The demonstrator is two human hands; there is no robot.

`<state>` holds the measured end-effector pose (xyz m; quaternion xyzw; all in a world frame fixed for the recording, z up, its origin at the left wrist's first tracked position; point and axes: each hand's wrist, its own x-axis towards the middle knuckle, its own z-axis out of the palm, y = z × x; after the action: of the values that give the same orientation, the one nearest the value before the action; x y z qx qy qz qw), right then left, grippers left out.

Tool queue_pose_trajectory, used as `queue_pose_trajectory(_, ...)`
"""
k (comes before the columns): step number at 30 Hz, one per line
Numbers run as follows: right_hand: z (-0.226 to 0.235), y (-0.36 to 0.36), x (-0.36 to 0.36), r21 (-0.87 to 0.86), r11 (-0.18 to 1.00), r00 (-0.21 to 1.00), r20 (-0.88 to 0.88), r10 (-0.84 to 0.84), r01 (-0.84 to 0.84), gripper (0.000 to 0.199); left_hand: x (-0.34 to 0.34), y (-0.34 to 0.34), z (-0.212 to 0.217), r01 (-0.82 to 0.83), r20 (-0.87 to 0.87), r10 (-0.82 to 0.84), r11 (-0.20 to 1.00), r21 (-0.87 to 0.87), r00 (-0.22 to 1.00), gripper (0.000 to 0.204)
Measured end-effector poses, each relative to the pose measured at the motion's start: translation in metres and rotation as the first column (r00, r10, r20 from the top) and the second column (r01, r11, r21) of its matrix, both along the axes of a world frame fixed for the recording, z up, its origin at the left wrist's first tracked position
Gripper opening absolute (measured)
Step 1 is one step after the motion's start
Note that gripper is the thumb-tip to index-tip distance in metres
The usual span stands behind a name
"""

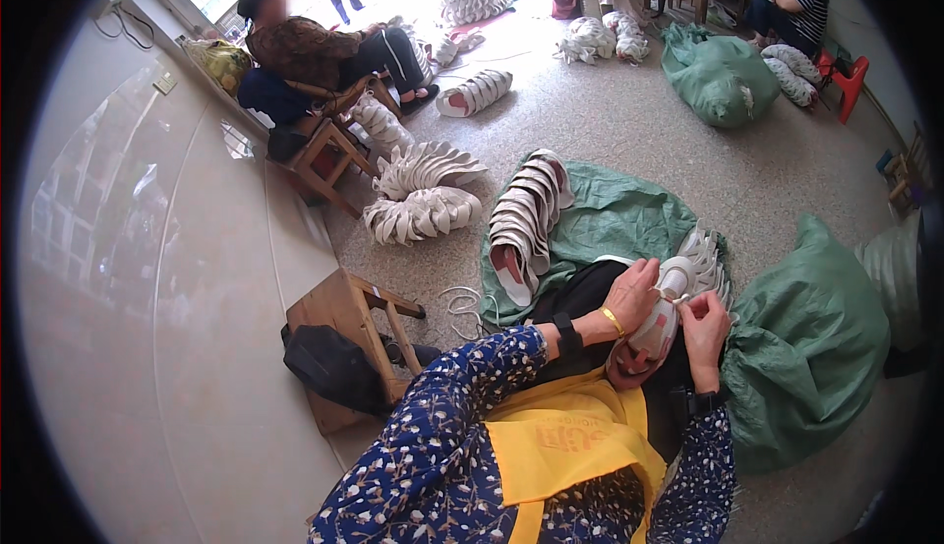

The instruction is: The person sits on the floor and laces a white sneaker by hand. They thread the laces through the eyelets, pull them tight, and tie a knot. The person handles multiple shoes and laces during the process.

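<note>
Head view looks down at a lap with a white sneaker point(653, 330) on it, toe end toward the body. The shoe sits low and right of the middle, about 5 o'clock from the picture's center. The left hand point(634, 293) rests on the shoe's top at its 10 o'clock side, fingers curled shut on the upper. The right hand point(704, 320) is at the shoe's 3 o'clock side — its fingertips are pinched together on a thin white lace point(682, 298).

The shoe looks light and a bit soft on top, with a firmer sole, so holding it by the sides near the lace holes seems best. The lace looks floppy and easy to drop.

At 11 o'clock from the hands, a row of white shoes point(526, 224) lies on a green sack point(615, 214). A wooden stool point(344, 323) stands at 9 o'clock.
</note>
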<state>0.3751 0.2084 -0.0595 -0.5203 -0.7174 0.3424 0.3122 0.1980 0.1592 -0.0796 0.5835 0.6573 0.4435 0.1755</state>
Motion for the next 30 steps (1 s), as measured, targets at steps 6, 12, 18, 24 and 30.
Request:
queue_pose_trajectory(6, -0.008, 0.002, 0.0, -0.019, 0.998, 0.997, -0.06, 0.052, -0.053, 0.012, 0.001, -0.001, -0.007, 0.017, -0.107, -0.019, 1.0, -0.025, 0.994, 0.017)
queue_pose_trajectory(12, -0.011, 0.002, 0.003, -0.017, 0.994, 0.993, -0.058, 0.104, -0.105, 0.013, 0.001, -0.003, -0.011, 0.023, -0.055, -0.025, 0.999, -0.04, 0.998, 0.016)
queue_pose_trajectory(18, 0.002, -0.009, 0.004, -0.015, 0.989, 0.988, -0.049, 0.148, -0.149, 0.017, 0.008, -0.008, 0.006, 0.042, -0.051, -0.044, 0.999, -0.025, 0.998, 0.027)
queue_pose_trajectory(24, 0.005, -0.01, 0.002, -0.013, 0.977, 0.976, 0.048, 0.213, -0.213, 0.022, 0.009, -0.008, 0.006, 0.026, -0.071, -0.03, 0.998, -0.053, 0.997, 0.038)
queue_pose_trajectory(30, 0.006, -0.008, -0.006, -0.038, 0.981, 0.964, 0.18, 0.194, -0.19, 0.022, 0.011, -0.009, 0.006, 0.006, -0.131, -0.011, 0.999, -0.037, 0.991, 0.043)
